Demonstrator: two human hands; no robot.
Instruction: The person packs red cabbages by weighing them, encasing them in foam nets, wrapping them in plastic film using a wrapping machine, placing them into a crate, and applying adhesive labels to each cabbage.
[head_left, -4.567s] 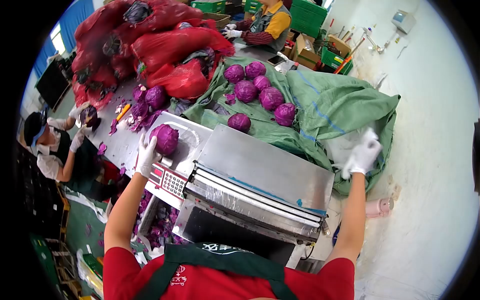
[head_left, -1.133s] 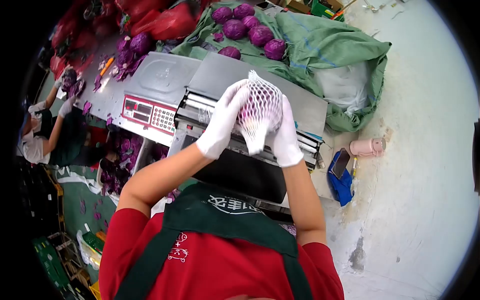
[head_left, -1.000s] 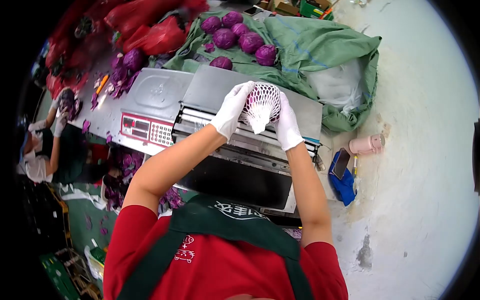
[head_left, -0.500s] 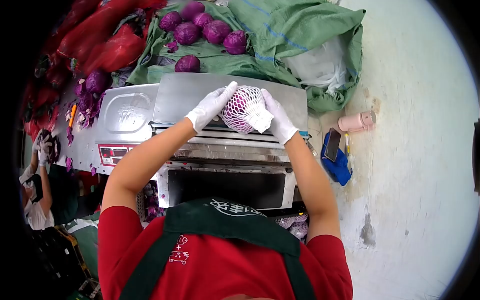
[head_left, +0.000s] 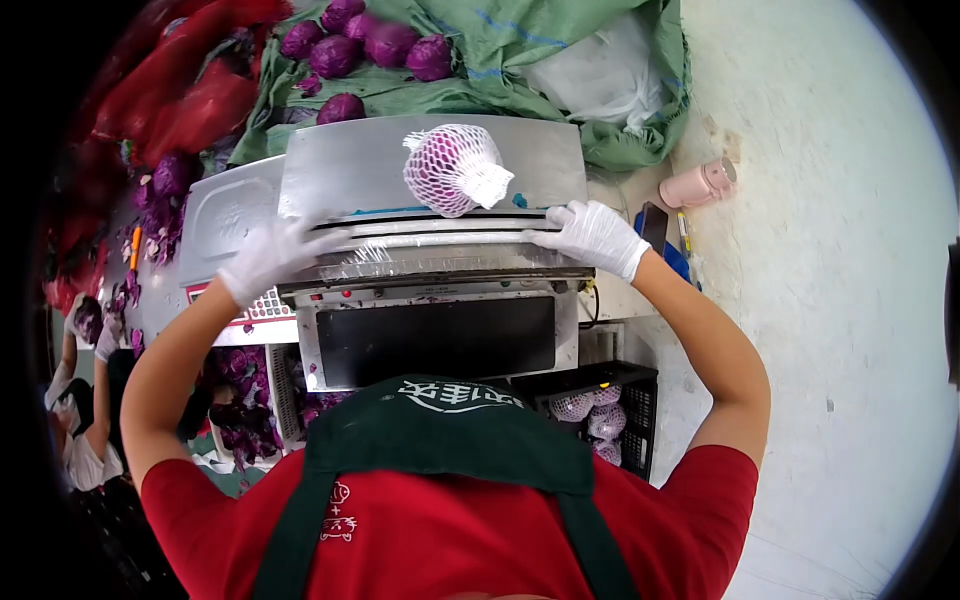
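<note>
A purple cabbage in white foam netting (head_left: 455,170) rests on the metal top plate (head_left: 340,165) of the wrapping machine, touched by neither hand. My left hand (head_left: 280,258), gloved in white and slightly blurred, is at the left end of the machine's rollers (head_left: 430,232), fingers spread and holding nothing. At the right end of the rollers is my right hand (head_left: 595,236), also gloved, its fingers apart and nothing in them. Clear film (head_left: 375,255) shows along the front of the rollers.
Bare purple cabbages (head_left: 390,45) lie on green sacking (head_left: 480,95) behind the machine. Left are a scale (head_left: 230,225), red net bags (head_left: 205,110) and a co-worker's hands (head_left: 105,335). Right are a pink bottle (head_left: 700,184) and phone (head_left: 653,226); a black crate (head_left: 640,410) holds netted cabbages.
Both hands have let go of the netted cabbage, which now lies on the top plate. They have moved apart and down to the two ends of the rollers. The view has shifted too.
</note>
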